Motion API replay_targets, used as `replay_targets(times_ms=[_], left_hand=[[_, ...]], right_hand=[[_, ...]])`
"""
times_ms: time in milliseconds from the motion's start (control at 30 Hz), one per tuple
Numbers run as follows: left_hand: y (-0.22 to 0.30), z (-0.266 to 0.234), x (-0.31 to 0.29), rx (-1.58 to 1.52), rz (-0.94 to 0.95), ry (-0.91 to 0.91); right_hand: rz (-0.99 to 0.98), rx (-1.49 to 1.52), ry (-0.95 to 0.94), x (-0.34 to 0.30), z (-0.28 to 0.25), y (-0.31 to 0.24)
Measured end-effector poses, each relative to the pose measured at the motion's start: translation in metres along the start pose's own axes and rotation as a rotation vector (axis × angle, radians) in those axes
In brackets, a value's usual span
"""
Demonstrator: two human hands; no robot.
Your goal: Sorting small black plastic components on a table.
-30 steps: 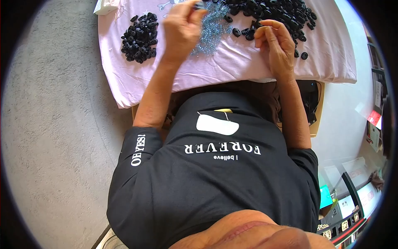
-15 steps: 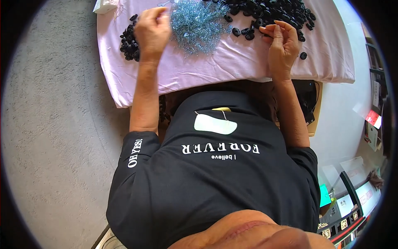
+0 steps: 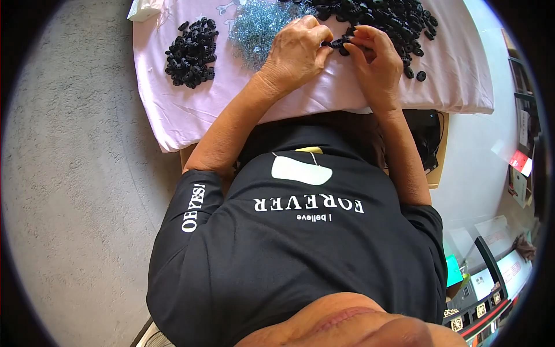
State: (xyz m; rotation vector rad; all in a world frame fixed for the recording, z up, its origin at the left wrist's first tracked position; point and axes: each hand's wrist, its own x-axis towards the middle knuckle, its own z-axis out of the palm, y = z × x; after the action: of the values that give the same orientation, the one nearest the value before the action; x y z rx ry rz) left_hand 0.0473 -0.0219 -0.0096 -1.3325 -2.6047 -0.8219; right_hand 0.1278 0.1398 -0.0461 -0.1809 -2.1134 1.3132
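My left hand (image 3: 298, 55) is closed in a pinch in front of the shiny pale-blue heap. My right hand (image 3: 378, 66), thumb and fingers drawn together, grips a small black slotted round piece (image 3: 340, 44). The two sets of fingertips nearly meet at that piece; what the left fingers hold is too small to make out. The pale-blue heap (image 3: 251, 34) is a tangle of tiny coil-like parts, partly hidden behind my left hand. Beyond my right hand spreads a large pile of similar black pieces (image 3: 393, 17). A smaller black pile (image 3: 192, 55) lies at the left.
A pink cloth (image 3: 231, 110) covers the table, its front edge close to my body. One loose black piece (image 3: 421, 76) sits right of my right hand. At the far left corner is a white packet (image 3: 144, 8). Shelves with boxes (image 3: 523, 127) stand at the right.
My left hand has moved right from beside the small black pile, across the blue heap, to meet my right hand. My right hand has shifted slightly left.
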Motion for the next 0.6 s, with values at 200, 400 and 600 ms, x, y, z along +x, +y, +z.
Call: replay_targets(times_ms=[200,400,600], left_hand=[[0.001,0.002,-0.006,-0.088,0.073,0.066],[-0.001,0.000,-0.009,-0.329,-0.115,0.052],[0.000,-0.002,-0.009,-0.760,-0.287,0.034]], right_hand=[[-0.071,-0.070,-0.092,0.000,-0.003,-0.002],[-0.080,0.088,0.008,0.001,-0.002,0.000],[-0.136,0.042,-0.135,0.002,-0.009,-0.010]])
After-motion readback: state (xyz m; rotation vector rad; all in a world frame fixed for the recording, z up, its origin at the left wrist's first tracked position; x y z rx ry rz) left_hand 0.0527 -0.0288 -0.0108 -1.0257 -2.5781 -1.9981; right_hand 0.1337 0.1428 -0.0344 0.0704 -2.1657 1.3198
